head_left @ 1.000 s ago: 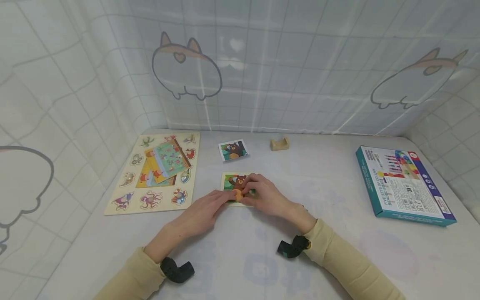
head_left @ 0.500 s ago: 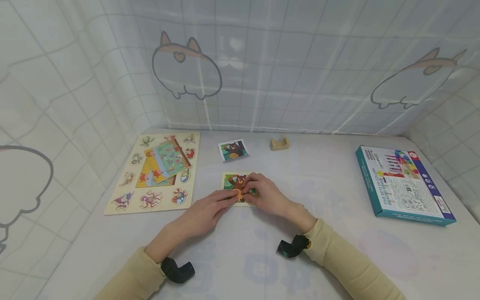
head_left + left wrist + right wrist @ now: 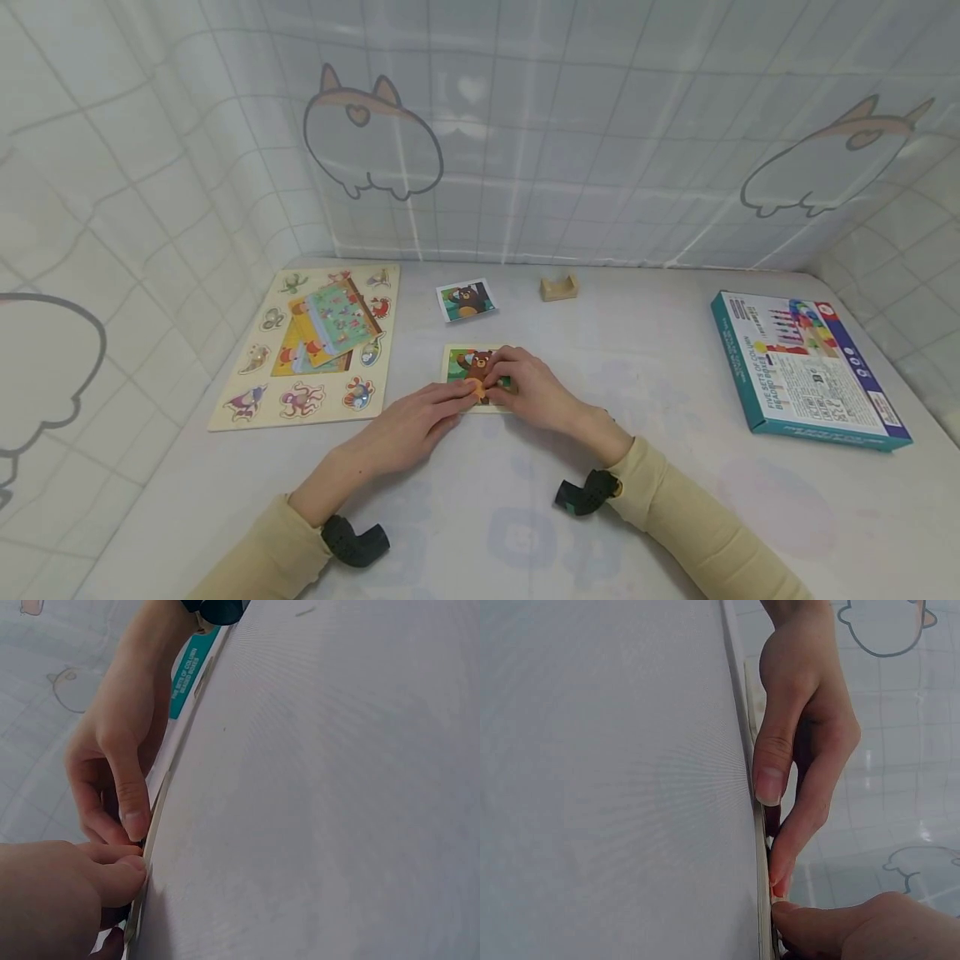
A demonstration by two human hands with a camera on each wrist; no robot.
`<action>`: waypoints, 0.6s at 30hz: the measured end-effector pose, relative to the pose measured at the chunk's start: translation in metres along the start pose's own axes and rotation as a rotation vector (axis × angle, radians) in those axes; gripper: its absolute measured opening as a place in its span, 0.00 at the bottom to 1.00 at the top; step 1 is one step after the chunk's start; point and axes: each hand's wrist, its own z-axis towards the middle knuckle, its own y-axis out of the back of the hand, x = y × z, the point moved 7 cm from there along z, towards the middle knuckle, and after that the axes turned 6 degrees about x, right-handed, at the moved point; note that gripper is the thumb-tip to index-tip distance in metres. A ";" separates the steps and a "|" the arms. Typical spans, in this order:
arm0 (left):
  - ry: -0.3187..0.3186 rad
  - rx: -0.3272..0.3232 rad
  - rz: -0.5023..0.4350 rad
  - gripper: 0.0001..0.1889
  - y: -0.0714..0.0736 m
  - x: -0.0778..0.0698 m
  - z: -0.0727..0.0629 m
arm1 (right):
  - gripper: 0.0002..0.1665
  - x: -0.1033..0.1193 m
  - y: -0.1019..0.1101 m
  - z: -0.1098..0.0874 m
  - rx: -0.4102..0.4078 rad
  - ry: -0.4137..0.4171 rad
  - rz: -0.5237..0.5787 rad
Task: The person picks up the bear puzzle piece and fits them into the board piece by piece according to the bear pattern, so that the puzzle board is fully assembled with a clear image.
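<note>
A small orange puzzle piece [image 3: 478, 388] lies over the belly of the brown bear on a picture board [image 3: 454, 363] in the head view. My right hand [image 3: 534, 392] comes from the right, its thumb and index finger pinching the piece's edge. From the left, my left hand [image 3: 411, 422] reaches in with fairly straight fingers, the index fingertip touching the piece. The right wrist view shows the left hand [image 3: 802, 724] with its thumb apart from the extended index finger. Fingers cover part of the bear board.
Behind the board lies a matching bear card [image 3: 467, 301], with a small wooden holder [image 3: 560, 288] to its right. At left, a sea-animal puzzle board [image 3: 247, 367] bears colourful cards [image 3: 341, 317]. A teal-edged box [image 3: 810, 367] lies at far right.
The orange piece has shifted slightly right across the bear and shows at a different angle. My left fingertips moved right a little with it; my right hand stayed nearly still.
</note>
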 end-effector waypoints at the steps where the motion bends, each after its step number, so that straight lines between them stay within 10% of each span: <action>1: -0.002 -0.001 0.000 0.23 0.000 0.000 0.000 | 0.02 0.000 0.000 0.000 -0.001 0.000 -0.002; 18: 0.009 0.004 -0.014 0.22 -0.001 0.002 -0.001 | 0.13 -0.014 0.050 -0.045 -0.089 -0.080 -0.074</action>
